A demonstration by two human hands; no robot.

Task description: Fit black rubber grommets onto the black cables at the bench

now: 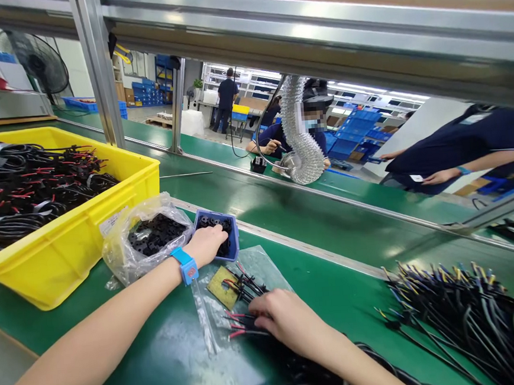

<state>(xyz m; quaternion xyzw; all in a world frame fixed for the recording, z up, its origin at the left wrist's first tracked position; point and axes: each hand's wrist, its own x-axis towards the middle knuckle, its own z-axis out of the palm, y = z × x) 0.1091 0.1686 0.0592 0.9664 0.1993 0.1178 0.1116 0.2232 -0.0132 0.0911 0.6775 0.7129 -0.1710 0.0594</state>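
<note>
My left hand (pixel 207 244), a blue strap on its wrist, reaches into a small blue bin (pixel 232 251) of small black plastic parts (pixel 224 226). Its fingers are curled together, and what they pinch, if anything, is hidden. My right hand (pixel 289 317) is closed around black cables (pixel 255 330) with red and black stripped wire ends. Just beyond its fingers, a square yellowish piece (pixel 223 287) with a hole has wires at it, lying on a clear plastic bag (pixel 262 263). More black cables run beneath my right forearm.
A yellow crate (pixel 136 193) of bundled black cables stands at left, beside an open clear bag (pixel 119 256) of black parts. At right lies a pile of cables (pixel 480 317) with coloured ends. Metal rails and a ribbed duct (pixel 299 136) cross the bench; people work beyond.
</note>
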